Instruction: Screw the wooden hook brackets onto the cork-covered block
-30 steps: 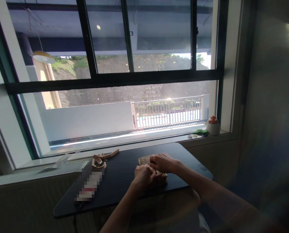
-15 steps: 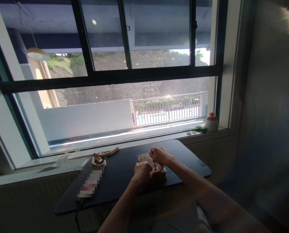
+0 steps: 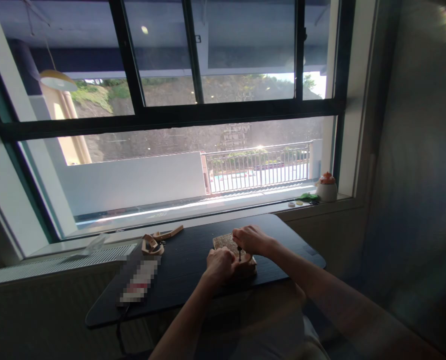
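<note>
An indoor room, perhaps a home or an office: 1 broad dark-framed window (image 3: 223, 114), a ribbed radiator (image 3: 39, 315) beneath, a lidded pot (image 3: 326, 192) on the sill (image 3: 279, 209), a small worktop (image 3: 189, 265).

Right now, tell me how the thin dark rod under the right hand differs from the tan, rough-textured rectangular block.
Colour: the thin dark rod looks nearly black; the tan, rough-textured rectangular block is much paler.
Shape: the rod is slim; the block is broad.
Pose: the rod stands roughly upright below the right hand; the block lies flat.
Shared: hands partly hide both.
</note>
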A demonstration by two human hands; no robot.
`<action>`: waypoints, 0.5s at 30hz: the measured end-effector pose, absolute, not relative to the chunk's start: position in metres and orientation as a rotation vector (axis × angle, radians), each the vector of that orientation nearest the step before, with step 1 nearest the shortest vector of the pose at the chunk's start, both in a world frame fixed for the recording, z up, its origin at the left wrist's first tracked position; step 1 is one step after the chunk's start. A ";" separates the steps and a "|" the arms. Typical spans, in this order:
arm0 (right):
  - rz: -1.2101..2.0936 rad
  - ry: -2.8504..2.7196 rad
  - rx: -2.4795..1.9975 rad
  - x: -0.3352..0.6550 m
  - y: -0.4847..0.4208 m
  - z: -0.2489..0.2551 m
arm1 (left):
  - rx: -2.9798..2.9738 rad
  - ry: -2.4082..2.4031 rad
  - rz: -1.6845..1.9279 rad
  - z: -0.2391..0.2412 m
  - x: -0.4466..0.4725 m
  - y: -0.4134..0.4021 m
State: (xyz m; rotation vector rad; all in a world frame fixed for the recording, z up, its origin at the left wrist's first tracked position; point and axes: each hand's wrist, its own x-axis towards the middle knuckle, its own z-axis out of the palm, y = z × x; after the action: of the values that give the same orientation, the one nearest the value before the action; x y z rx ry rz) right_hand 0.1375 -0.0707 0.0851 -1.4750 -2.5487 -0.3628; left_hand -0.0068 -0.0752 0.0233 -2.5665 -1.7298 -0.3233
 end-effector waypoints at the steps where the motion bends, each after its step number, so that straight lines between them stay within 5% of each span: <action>1: -0.358 -2.536 -1.501 0.135 -0.070 0.085 | -2.570 -1.738 -0.314 0.024 -0.006 -0.076; 15: -0.194 -2.563 -1.587 0.145 -0.066 0.098 | -2.571 -1.757 -0.289 0.022 -0.005 -0.073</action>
State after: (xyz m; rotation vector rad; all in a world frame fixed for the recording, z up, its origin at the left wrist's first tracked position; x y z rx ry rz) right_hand 0.1447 -0.0664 0.0976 -1.5866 -2.5634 -0.1943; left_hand -0.0050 -0.0732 0.0221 -2.5709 -1.7568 -0.2886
